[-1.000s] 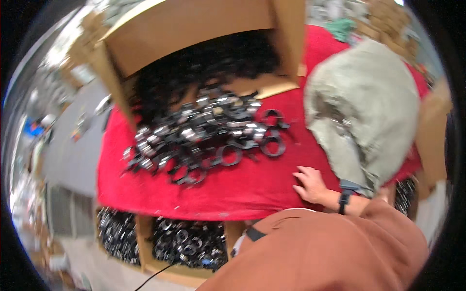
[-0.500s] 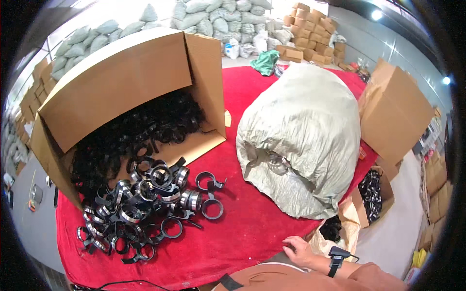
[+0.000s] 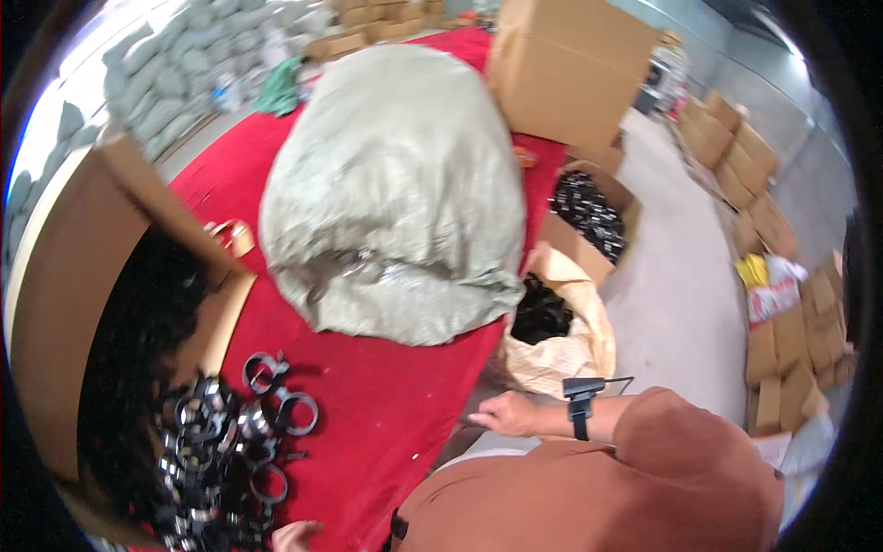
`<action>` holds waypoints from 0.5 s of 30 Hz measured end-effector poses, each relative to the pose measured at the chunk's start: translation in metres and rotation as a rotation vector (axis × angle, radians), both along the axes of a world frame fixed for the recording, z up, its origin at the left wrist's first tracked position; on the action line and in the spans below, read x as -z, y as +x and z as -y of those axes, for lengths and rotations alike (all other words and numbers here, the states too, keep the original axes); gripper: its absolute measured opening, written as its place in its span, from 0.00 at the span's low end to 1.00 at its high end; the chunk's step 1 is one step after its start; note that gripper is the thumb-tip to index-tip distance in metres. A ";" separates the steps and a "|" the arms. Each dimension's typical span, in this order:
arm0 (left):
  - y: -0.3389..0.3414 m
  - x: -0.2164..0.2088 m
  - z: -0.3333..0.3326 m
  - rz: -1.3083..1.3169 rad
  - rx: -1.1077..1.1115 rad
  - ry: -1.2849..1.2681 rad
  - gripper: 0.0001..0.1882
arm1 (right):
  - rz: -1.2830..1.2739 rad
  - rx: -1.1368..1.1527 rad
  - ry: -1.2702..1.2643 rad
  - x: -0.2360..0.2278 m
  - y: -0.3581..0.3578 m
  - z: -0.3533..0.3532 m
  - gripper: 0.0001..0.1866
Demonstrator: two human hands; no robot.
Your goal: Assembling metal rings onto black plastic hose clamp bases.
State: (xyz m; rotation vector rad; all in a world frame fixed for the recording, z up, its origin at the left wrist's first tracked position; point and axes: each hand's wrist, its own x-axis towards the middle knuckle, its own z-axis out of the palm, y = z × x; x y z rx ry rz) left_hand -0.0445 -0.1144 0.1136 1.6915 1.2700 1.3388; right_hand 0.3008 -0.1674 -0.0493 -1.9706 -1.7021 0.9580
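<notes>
My right hand [image 3: 508,414] hangs over the table's near edge, below the woven sack. It is slightly blurred, loosely bent, its fingertips a little apart, with nothing seen in it. My left hand [image 3: 296,535] shows only in part at the bottom rim; its fingers are smeared and cut off. That hand is beside a heap of black and silver ring clamps [image 3: 207,460], which spills from a cardboard box [image 3: 74,267] lying on its side. One loose ring clamp [image 3: 299,414] rests at the heap's right side on the red tablecloth [image 3: 368,414].
A large pale woven sack [image 3: 395,166] fills the table's middle. Right of it stand a cardboard box [image 3: 570,74], an open carton of black and shiny parts [image 3: 589,213] and a cream bag [image 3: 589,340] holding black pieces. Stacked sacks [image 3: 166,83] line the back.
The view has swung right, so the sack and box appear further left. My left hand has come into view at the bottom rim. The right hand stays near the table edge.
</notes>
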 end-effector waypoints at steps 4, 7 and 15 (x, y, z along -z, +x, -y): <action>0.022 0.101 -0.026 -0.177 0.120 -0.214 0.09 | -0.001 0.160 0.035 0.000 0.007 0.030 0.21; 0.057 0.127 -0.051 -0.293 0.255 -0.146 0.08 | 0.003 0.305 0.096 0.004 0.026 0.040 0.21; 0.103 0.190 -0.086 -0.582 0.344 -0.536 0.13 | 0.025 1.044 0.581 0.011 0.184 -0.027 0.11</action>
